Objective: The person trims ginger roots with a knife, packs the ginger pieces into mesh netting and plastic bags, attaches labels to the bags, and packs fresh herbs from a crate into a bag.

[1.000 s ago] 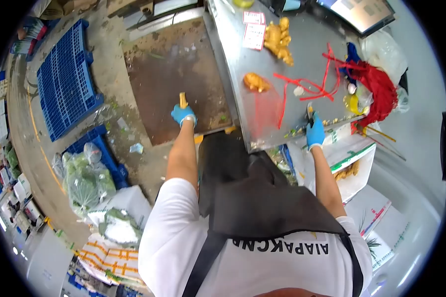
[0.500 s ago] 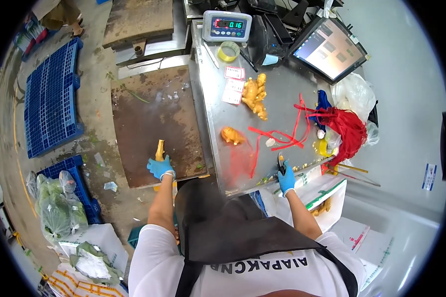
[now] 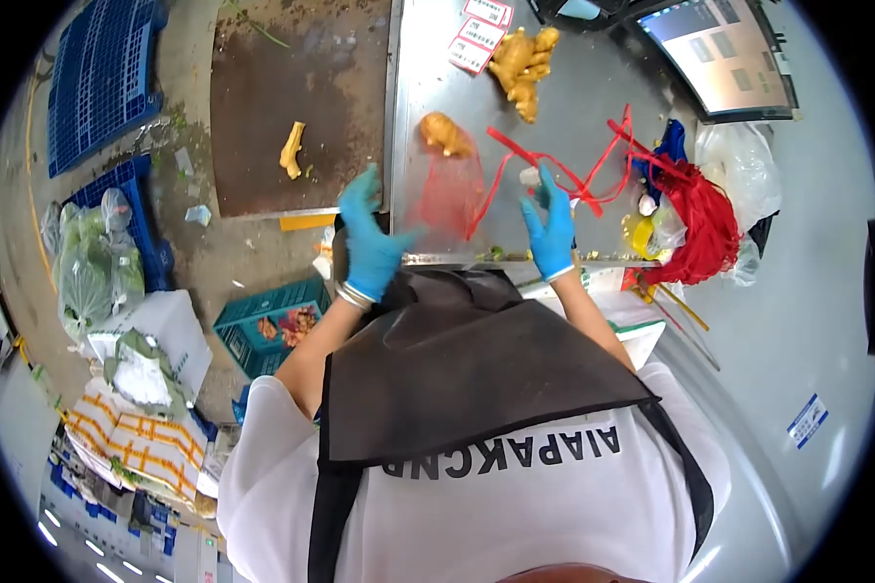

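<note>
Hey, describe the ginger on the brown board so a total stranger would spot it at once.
Find the metal table with the screen, then the brown board to its left. The slim ginger piece lies toward the board's near edge. It is paler and straighter than the knobbly ginger cluster and the rounded ginger lump on the table.

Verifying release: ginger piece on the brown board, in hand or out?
Out of hand: the ginger piece lies on the brown board, and the left hand and right hand are both apart from it.
</note>
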A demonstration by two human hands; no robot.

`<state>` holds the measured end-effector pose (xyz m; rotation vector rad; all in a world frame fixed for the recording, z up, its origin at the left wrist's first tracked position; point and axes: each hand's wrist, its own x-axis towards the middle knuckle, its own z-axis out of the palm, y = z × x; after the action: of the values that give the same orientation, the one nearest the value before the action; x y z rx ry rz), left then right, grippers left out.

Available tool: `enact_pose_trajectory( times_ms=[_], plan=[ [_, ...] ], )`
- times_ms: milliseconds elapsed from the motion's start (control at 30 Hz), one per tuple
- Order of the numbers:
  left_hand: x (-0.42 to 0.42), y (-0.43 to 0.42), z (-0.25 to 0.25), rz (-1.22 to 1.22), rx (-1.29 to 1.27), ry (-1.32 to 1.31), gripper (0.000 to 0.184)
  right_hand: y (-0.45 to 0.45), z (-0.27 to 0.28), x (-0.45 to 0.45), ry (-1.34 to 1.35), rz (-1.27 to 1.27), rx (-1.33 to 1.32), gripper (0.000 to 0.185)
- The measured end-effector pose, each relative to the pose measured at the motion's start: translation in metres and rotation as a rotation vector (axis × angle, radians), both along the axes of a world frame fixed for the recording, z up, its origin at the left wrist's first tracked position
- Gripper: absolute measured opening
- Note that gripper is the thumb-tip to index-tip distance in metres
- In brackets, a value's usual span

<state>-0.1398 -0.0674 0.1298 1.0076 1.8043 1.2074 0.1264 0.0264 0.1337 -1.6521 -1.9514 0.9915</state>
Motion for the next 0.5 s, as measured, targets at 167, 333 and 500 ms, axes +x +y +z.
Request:
enact_pose_trajectory(
  times_ms=[167, 333, 500],
  plan=[
    [0.031, -0.002, -0.016, -0.218, 0.033, 0.364, 0.074, 0.003, 0.02, -0.063, -0.103, 0.401, 0.032, 0.094],
    [0.035, 0.022, -0.051, 0.244, -0.081, -0.586, 0.033, 0.019, 0.016, -0.13, 0.254, 0.331, 0.067, 0.085],
    [0.03, 0.022, -0.043, 0.181, -0.337, -0.468, 0.02, 0.077, 0.003, -0.25, 0.421, 0.23, -0.621, 0.048]
  ],
)
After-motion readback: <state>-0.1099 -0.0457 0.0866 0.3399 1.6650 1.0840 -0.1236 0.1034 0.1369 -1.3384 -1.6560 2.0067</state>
